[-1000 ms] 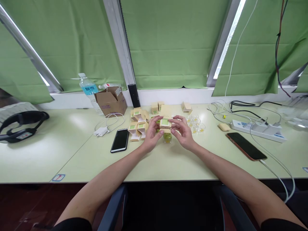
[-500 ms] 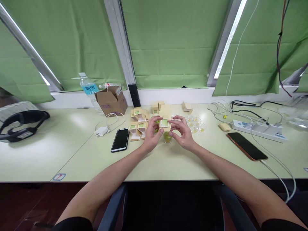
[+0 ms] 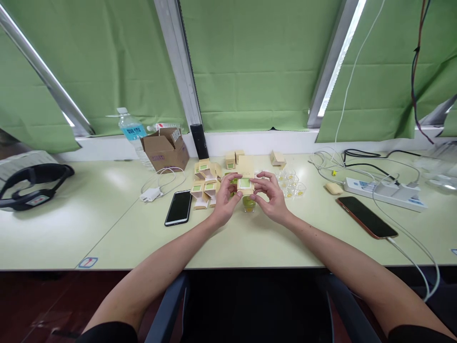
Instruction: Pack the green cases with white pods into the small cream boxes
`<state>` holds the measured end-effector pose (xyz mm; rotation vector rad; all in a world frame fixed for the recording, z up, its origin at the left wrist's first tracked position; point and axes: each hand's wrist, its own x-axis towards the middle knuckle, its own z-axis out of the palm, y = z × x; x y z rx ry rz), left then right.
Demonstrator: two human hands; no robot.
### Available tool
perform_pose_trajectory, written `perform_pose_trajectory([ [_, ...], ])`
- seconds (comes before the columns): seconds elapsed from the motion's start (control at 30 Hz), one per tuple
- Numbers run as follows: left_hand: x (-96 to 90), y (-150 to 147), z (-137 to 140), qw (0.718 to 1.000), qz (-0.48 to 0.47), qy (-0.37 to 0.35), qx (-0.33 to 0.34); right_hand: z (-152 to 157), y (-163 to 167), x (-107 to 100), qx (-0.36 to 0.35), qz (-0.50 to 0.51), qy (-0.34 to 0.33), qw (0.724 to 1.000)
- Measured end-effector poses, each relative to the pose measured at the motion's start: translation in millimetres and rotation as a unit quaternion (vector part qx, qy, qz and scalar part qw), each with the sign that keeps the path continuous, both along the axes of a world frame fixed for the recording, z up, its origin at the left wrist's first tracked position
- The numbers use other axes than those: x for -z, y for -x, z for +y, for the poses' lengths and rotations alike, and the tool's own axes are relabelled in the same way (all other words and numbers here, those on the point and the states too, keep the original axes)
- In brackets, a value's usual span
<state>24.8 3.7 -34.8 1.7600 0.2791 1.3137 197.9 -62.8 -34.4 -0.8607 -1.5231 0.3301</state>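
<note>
Between my hands is a small tan cardboard box (image 3: 245, 186) with a green square on its face and its top flap raised at the back. My left hand (image 3: 225, 197) grips its left side, thumb at the lower edge. My right hand (image 3: 272, 196) holds its right side with thumb and fingertips. Directly below the box stands a small glass jar with green contents (image 3: 249, 205); part of it is hidden behind the box. Several similar tan boxes (image 3: 204, 188) stand left of my left hand, some with open flaps. Several small clear glass jars (image 3: 291, 185) are grouped right of my right hand.
A black phone (image 3: 178, 208) lies left, near a brown carton (image 3: 166, 150), a water bottle (image 3: 132, 131) and a black cylinder (image 3: 199, 141). Rightward are another phone (image 3: 367, 217), a power strip (image 3: 385, 194) and loose cables. A headset (image 3: 35, 186) rests far left.
The box has shifted very slightly to the right in my fingers. Both hands otherwise keep nearly the same place, and the jar below stays put.
</note>
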Motion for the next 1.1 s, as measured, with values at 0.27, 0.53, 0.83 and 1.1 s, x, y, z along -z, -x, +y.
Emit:
perform_pose_trajectory([
  [0.27,-2.0,2.8,-0.6,1.0,0.006,0.015,0.027,0.0,-0.5,0.7,0.005,0.001,0.004,1.0],
  [0.53,-1.9,0.7,-2.5,1.0,0.014,0.018,0.008,-0.7,-0.9,0.3,-0.002,0.005,-0.001,1.0],
  [0.83,-1.2,2.4,-1.1,1.0,0.026,-0.015,0.009,1.2,-0.6,1.7,-0.005,0.016,-0.019,1.0],
  [1.1,2.3,0.0,2.6,0.999,0.017,-0.042,-0.011,0.8,-0.5,1.0,-0.004,0.013,-0.024,1.0],
])
